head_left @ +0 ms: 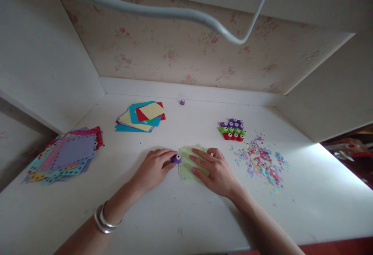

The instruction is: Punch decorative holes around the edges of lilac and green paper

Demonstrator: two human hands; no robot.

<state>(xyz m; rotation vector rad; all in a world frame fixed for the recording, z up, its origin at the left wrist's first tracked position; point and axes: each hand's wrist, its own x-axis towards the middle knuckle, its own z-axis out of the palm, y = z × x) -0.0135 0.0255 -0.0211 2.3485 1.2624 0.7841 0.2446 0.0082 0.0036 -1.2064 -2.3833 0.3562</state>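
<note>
Between the thumb and fingers of my left hand [155,168] is a small purple craft punch [176,158] with a white top bearing a dark star shape. The punch sits at the left edge of a light green sheet of paper [186,169]. Small holes run along that sheet's left and lower borders. My right hand [217,171] lies on the sheet with its fingers spread, covering its right part.
Punched coloured sheets [75,152] are piled at the left, and plain coloured sheets [145,115] further back. Another purple punch [182,102] stands near the wall. Several purple, green and red punches [233,129] stand grouped at right, beside scattered confetti [262,160].
</note>
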